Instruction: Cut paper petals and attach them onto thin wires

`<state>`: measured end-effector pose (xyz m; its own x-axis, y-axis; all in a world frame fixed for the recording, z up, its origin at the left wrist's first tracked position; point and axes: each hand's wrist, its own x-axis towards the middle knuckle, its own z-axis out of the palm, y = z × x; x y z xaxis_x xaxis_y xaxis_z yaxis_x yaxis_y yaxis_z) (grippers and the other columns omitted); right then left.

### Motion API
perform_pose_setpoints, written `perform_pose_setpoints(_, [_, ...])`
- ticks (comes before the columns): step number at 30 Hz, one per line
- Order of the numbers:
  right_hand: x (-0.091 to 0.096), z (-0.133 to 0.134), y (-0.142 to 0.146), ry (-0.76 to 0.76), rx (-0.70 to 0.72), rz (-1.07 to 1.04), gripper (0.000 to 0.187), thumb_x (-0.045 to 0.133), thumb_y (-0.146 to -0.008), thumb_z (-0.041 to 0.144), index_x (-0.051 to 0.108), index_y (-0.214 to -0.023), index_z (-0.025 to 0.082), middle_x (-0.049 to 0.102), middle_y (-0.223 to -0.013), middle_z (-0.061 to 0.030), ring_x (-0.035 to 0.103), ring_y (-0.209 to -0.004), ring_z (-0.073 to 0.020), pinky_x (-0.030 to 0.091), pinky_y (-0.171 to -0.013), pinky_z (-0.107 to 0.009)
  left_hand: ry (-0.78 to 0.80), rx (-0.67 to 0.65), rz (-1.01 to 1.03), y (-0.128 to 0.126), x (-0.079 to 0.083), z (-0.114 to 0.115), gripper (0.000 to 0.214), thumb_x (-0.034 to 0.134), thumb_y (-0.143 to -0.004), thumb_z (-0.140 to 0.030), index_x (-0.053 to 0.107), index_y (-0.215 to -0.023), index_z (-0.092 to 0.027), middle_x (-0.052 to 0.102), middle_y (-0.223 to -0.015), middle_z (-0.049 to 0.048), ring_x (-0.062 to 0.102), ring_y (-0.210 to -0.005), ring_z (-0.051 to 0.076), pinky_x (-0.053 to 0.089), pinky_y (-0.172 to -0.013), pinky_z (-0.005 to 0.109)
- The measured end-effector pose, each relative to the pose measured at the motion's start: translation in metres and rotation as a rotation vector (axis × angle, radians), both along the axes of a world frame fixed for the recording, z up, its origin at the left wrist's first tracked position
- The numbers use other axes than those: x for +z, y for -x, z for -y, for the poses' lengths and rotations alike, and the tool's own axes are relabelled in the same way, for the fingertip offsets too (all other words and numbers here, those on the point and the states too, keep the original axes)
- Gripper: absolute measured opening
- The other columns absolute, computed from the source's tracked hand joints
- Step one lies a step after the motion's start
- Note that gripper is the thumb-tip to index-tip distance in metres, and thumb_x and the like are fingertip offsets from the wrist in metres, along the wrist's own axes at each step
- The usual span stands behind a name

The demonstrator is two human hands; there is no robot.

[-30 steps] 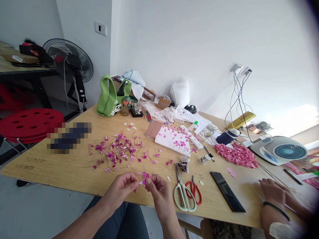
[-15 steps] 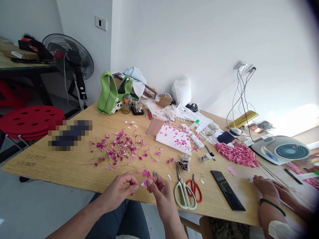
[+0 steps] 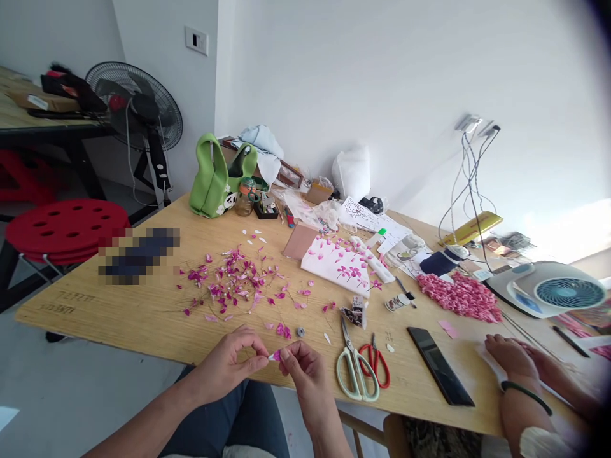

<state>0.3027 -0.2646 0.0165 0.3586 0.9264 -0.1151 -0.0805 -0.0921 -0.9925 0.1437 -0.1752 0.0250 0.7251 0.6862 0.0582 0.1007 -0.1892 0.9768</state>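
Pink paper, a small petal piece (image 3: 275, 355), was pinched between the fingertips of the left hand (image 3: 233, 364) and the right hand (image 3: 305, 372). Both were closed narrowly on it, at the near tabletop (image 3: 143, 318) edge, left of the white-handled scissors (image 3: 356, 375). Its long axis appeared to run roughly level from hand to hand, with the paler tip toward the left hand; finer detail could not be made out. The work was judged partway done. Many made-up blossoms (image 3: 233, 286) were scattered beyond and left of the scissors, and several were set on a white block (image 3: 337, 264) behind them. A heap of loose pink petals (image 3: 458, 296) lay unused to the scissors' right.
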Motion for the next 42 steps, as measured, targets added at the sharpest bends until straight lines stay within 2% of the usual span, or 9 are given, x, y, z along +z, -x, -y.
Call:
perform_pose_setpoints(5, [0.005,0.001,0.002,0.04,0.036,0.009,0.035,0.065,-0.078,0.046,0.056,-0.068,0.014,0.053,-0.059,0.0009,0.044,-0.058,-0.0109,0.034,-0.058,-0.023,-0.044,0.043,-0.02,-0.004,-0.003,0.004,0.013,0.057,-0.08,-0.024,0.061,-0.068,-0.018,0.057,-0.073,0.0016,0.054,-0.078,0.018,0.04,-0.073,0.027])
perform_pose_setpoints(10, [0.004,0.003,0.004,0.038,0.031,-0.013,0.036,0.066,-0.076,0.048,0.058,-0.066,0.014,0.054,-0.058,0.0005,0.045,-0.058,-0.0106,0.035,-0.058,-0.022,-0.038,0.061,-0.047,-0.004,-0.004,0.005,0.015,0.055,-0.079,-0.024,0.057,-0.065,-0.017,0.054,-0.069,-0.0001,0.052,-0.074,0.016,0.039,-0.07,0.025])
perform_pose_setpoints(21, [-0.019,0.01,-0.002,0.017,-0.093,0.043,0.036,0.065,-0.076,0.048,0.057,-0.063,0.016,0.053,-0.056,0.001,0.043,-0.055,-0.0105,0.034,-0.055,-0.022,-0.003,0.09,-0.054,-0.003,-0.008,0.002,0.021,0.054,-0.082,-0.029,0.06,-0.066,-0.017,0.056,-0.068,0.0,0.053,-0.069,0.015,0.041,-0.068,0.026])
perform_pose_setpoints(23, [-0.021,0.012,-0.007,0.014,-0.11,0.087,0.034,0.064,-0.078,0.047,0.057,-0.065,0.016,0.051,-0.058,0.0017,0.041,-0.057,-0.0106,0.033,-0.055,-0.022,-0.1,0.139,-0.072,-0.003,-0.012,0.001,0.021,0.053,-0.083,-0.027,0.059,-0.065,-0.017,0.058,-0.068,0.0004,0.054,-0.071,0.016,0.042,-0.071,0.027])
perform_pose_setpoints(26, [-0.022,0.016,-0.016,0.033,-0.145,0.182,0.032,0.064,-0.078,0.045,0.058,-0.068,0.016,0.049,-0.06,0.0019,0.041,-0.058,-0.0112,0.031,-0.056,-0.022,-0.348,0.211,-0.121,-0.003,-0.022,0.0,0.02,0.052,-0.084,-0.02,0.06,-0.065,-0.018,0.059,-0.067,0.0013,0.053,-0.076,0.018,0.042,-0.074,0.031])
perform_pose_setpoints(30, [-0.025,0.019,-0.022,0.076,-0.135,0.272,0.033,0.061,-0.079,0.046,0.059,-0.069,0.015,0.053,-0.062,-0.0009,0.045,-0.059,-0.0133,0.033,-0.057,-0.024,-0.576,0.237,-0.226,-0.006,-0.037,0.001,0.02,0.052,-0.084,-0.014,0.064,-0.069,-0.019,0.058,-0.069,0.0029,0.05,-0.081,0.02,0.043,-0.075,0.034])
perform_pose_setpoints(36, [-0.026,0.017,-0.027,0.1,-0.124,0.305,0.022,0.059,-0.079,0.038,0.053,-0.074,0.018,0.054,-0.062,0.0007,0.049,-0.056,-0.0138,0.036,-0.053,-0.023,-0.699,0.253,-0.302,-0.01,-0.048,0.002,0.018,0.052,-0.086,-0.015,0.065,-0.074,-0.019,0.058,-0.073,0.0033,0.05,-0.084,0.021,0.045,-0.08,0.04])
perform_pose_setpoints(39, [-0.021,0.015,-0.031,0.131,-0.083,0.52,0.015,0.051,-0.083,0.031,0.057,-0.08,0.017,0.054,-0.06,0.0011,0.049,-0.054,-0.0139,0.036,-0.053,-0.022,-0.735,0.262,-0.292,-0.01,-0.049,0.003,0.016,0.052,-0.085,-0.014,0.065,-0.08,-0.02,0.058,-0.076,0.0037,0.05,-0.087,0.022,0.045,-0.082,0.041])
perform_pose_setpoints(42, [-0.012,0.009,-0.033,0.211,-0.028,0.859,0.015,0.045,-0.084,0.021,0.06,-0.085,0.017,0.058,-0.062,0.0,0.054,-0.056,-0.015,0.037,-0.055,-0.023,-0.766,0.267,-0.282,-0.008,-0.05,0.004,0.014,0.052,-0.085,-0.014,0.065,-0.083,-0.02,0.059,-0.078,0.0037,0.05,-0.088,0.022,0.044,-0.085,0.043])
